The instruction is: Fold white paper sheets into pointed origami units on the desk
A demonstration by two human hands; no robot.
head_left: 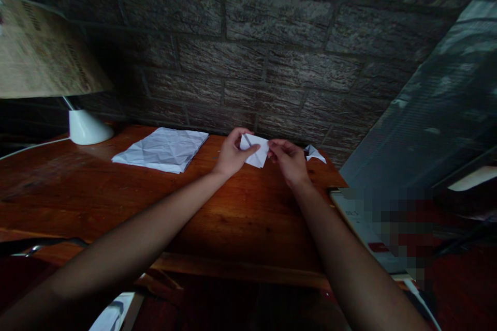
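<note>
A small folded sheet of white paper (262,157) is held up between both hands near the back of the wooden table. My left hand (232,154) grips its left side, thumb pressed across the front face. On the paper's right edge, the fingertips of my right hand (288,159) are pinched. Crease lines show on the paper's face. Just right of my right hand lies a folded white paper piece (315,154) with pointed corners, partly hidden by that hand.
Creased white sheets (163,149) lie stacked on the wooden table (248,222), left of my hands. A lamp with a white base (88,128) and a patterned shade (46,51) stands at far left. A dark brick wall (248,62) rises directly behind the table.
</note>
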